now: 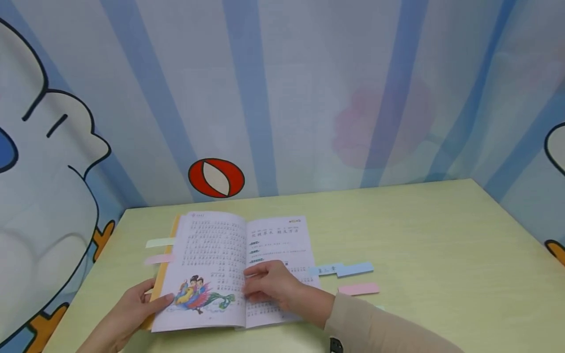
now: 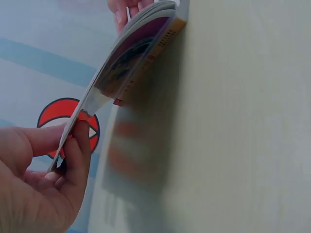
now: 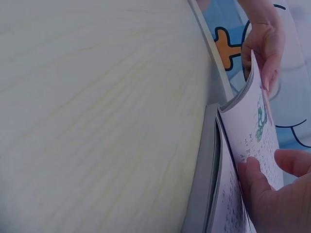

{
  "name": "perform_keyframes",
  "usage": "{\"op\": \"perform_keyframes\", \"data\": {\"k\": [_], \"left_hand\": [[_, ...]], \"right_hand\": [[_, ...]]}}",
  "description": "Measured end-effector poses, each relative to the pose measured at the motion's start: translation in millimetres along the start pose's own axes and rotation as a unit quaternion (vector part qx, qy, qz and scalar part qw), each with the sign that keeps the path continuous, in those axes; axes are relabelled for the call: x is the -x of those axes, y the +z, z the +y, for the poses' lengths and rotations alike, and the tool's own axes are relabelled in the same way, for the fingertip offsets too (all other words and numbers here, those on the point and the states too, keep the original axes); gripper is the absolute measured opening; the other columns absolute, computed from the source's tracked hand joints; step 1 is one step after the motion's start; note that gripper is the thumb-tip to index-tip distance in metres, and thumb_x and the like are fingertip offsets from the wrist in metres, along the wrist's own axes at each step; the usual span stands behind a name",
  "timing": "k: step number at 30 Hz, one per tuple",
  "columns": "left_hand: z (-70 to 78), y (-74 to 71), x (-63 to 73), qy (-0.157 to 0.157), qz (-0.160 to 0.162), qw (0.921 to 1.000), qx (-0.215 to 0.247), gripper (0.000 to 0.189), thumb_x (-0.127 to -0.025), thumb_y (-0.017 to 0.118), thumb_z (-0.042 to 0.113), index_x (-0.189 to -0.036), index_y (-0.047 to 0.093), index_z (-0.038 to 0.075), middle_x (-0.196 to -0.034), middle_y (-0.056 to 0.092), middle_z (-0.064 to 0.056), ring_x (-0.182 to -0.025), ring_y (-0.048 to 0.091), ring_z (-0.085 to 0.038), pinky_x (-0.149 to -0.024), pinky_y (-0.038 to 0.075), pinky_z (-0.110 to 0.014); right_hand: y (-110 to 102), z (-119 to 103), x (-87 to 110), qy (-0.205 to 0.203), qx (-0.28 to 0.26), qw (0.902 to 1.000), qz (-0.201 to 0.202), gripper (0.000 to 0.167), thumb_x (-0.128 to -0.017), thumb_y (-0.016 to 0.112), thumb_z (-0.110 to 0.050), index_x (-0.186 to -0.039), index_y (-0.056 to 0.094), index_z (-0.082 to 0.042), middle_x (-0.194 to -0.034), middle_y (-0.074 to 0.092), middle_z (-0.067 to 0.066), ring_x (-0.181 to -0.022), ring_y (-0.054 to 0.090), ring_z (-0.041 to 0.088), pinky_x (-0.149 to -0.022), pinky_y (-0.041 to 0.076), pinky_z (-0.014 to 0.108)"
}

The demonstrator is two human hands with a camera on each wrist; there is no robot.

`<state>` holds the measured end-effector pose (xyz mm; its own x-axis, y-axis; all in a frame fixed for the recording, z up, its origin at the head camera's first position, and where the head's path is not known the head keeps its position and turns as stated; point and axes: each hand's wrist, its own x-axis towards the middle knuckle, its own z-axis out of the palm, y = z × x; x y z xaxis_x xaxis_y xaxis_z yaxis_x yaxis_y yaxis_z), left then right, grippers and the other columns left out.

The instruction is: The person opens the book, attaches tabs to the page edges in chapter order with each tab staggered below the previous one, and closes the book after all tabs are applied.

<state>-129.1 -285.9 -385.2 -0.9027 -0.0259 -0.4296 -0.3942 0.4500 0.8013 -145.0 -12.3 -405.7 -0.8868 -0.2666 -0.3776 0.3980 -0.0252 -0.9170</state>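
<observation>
An open book (image 1: 216, 255) lies on the table, with printed text on both pages and a coloured picture of figures on a bird at the lower left. My left hand (image 1: 137, 306) grips the left edge of the book, thumb on the page and fingers beneath the cover. In the left wrist view that side of the book (image 2: 131, 63) stands lifted off the table. My right hand (image 1: 275, 284) lies over the right page, fingertips touching near the centre fold. The right wrist view has its fingers (image 3: 255, 179) at the gutter, relaxed and holding nothing.
Pale green (image 1: 160, 242) and pink sticky tabs (image 1: 160, 259) stick out on the book's left. Beyond its right edge are blue tabs (image 1: 355, 269), one with handwriting, and a pink tab (image 1: 359, 289). A striped cartoon backdrop (image 1: 304, 98) rises behind the yellow table (image 1: 432, 235).
</observation>
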Motion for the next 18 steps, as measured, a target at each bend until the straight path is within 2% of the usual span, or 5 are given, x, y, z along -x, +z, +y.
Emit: {"op": "perform_keyframes", "data": {"k": [7,12,18], "left_hand": [[22.2,-1.3,11.4,0.038,-0.022,0.9991,-0.003,0.057,-0.093,0.057,0.012,-0.135,0.028,-0.013,-0.089,0.068,-0.009,-0.073,0.066,-0.02,-0.063,0.054,-0.032],[36.0,0.6,18.6,0.066,-0.041,0.997,-0.002,0.058,-0.093,0.058,0.013,-0.136,0.028,-0.012,-0.092,0.068,-0.01,-0.075,0.067,-0.021,-0.064,0.054,-0.032],[49.2,7.1,24.3,0.084,-0.052,0.9951,0.004,0.055,-0.093,0.056,0.012,-0.136,0.031,-0.011,-0.093,0.068,-0.011,-0.076,0.068,-0.022,-0.063,0.055,-0.032]], "right_hand": [[-1.8,-7.0,-0.3,-0.007,0.007,1.0,-0.001,0.037,-0.074,0.069,0.006,-0.11,0.062,0.002,-0.088,0.065,0.011,-0.074,0.067,0.021,-0.067,0.055,0.032],[-1.8,-14.1,0.9,-0.005,0.011,0.9999,-0.005,0.038,-0.075,0.068,0.006,-0.113,0.062,0.002,-0.09,0.066,0.012,-0.073,0.067,0.019,-0.068,0.055,0.031],[-0.7,-25.7,2.5,-0.011,0.012,0.9997,-0.017,0.039,-0.077,0.067,0.004,-0.116,0.06,0.002,-0.096,0.064,0.011,-0.078,0.065,0.019,-0.071,0.055,0.031]]}}
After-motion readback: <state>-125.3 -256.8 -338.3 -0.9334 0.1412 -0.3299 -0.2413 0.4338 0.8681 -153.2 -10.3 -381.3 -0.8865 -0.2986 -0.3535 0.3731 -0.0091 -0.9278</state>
